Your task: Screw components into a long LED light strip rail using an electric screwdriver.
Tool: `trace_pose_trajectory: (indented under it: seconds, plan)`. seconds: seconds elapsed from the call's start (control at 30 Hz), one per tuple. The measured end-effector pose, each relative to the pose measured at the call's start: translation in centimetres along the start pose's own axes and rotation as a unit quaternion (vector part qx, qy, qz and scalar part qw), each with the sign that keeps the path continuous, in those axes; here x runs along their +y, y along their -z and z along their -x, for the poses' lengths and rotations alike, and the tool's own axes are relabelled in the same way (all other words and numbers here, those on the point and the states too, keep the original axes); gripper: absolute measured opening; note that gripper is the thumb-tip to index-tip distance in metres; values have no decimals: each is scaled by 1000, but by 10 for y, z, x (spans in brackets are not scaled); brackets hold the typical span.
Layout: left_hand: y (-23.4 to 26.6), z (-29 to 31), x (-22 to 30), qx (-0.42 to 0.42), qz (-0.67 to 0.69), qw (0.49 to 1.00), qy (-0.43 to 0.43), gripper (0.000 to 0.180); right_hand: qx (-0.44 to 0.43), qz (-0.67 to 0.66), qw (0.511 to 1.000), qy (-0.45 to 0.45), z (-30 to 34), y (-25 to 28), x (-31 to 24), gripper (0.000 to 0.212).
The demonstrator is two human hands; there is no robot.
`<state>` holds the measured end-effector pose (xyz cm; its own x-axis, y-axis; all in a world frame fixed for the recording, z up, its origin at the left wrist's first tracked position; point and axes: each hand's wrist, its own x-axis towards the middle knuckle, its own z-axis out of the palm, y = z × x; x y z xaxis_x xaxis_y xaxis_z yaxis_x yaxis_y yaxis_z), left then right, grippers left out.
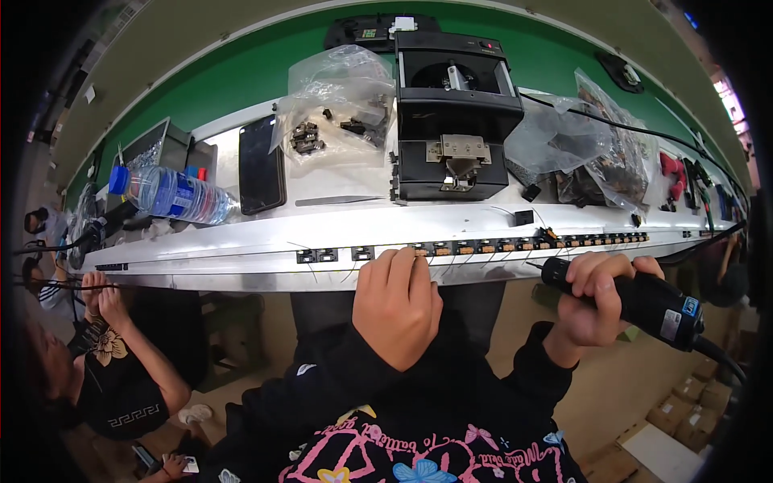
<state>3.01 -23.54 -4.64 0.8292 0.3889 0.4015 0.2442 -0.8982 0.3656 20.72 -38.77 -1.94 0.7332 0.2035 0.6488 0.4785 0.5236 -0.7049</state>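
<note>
My left hand (396, 307) rests at the near edge of the bench, its fingers together and bent onto a long row of small black components (499, 245). The fingertips press on one of these parts, and what lies beneath them is partly hidden. Thin wire ends stick out along the row, and several parts show copper-coloured insides. My right hand (596, 298) is wrapped around a black corded electric screwdriver (664, 310), held tilted just in front of the row. Its thin bit (535, 265) points left, apart from the components.
Behind the row stands a black machine (455, 121) with a metal bracket. Clear bags of small parts (334, 105) flank it. A dark phone (262, 165) and a water bottle (173, 195) lie to the left. Cables (612, 121) run at right. Another person (121, 362) works at far left.
</note>
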Motion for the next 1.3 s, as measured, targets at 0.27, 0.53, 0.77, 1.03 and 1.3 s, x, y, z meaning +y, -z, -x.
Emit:
trace_pose_trajectory:
  seconds: [0.27, 0.53, 0.77, 1.03, 1.3]
  plan:
    - [-5, -9, 6, -16, -5, 1000, -17, 46, 6, -18, 1000, 4, 0, 2, -1, 50]
    - [-10, -13, 16, -45, -30, 998, -34, 50, 33, -22, 999, 5, -1, 12, -10, 51]
    - [-17, -18, 24, -33, -47, 997, -44, 45, 45, 43, 998, 19, 1, 30, -29, 48]
    - [-25, -24, 41, -47, -24, 998, -42, 49, 70, 83, 994, 33, 8, 55, -46, 48]
    - [-29, -33, 57, -44, -41, 996, -66, 45, 111, 121, 986, 32, 14, 79, -66, 50]
